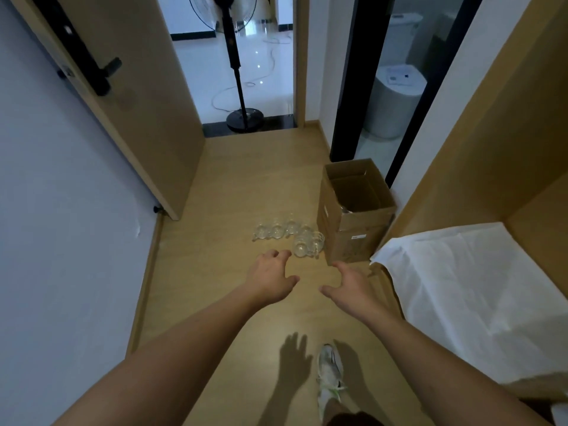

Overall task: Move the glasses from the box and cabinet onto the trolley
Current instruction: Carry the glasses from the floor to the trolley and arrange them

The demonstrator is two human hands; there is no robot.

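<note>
Glasses (289,236) stand clustered on the floor beside the box (353,216), just ahead of both spread, empty hands; the left hand (272,276) is nearer than the right hand (350,287).

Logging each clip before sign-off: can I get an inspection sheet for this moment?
Surface: wooden floor, bare where visible.
Job's things: clear glasses clustered on the floor left of an open cardboard box; no trolley seen.
Clutter: white sheet at right.
Hands: left hand and right hand both open, reaching toward the glasses, holding nothing.
Cables: white cord on the tiled floor beyond the doorway.
Surroundings: open door, standing fan, shoe.
</note>
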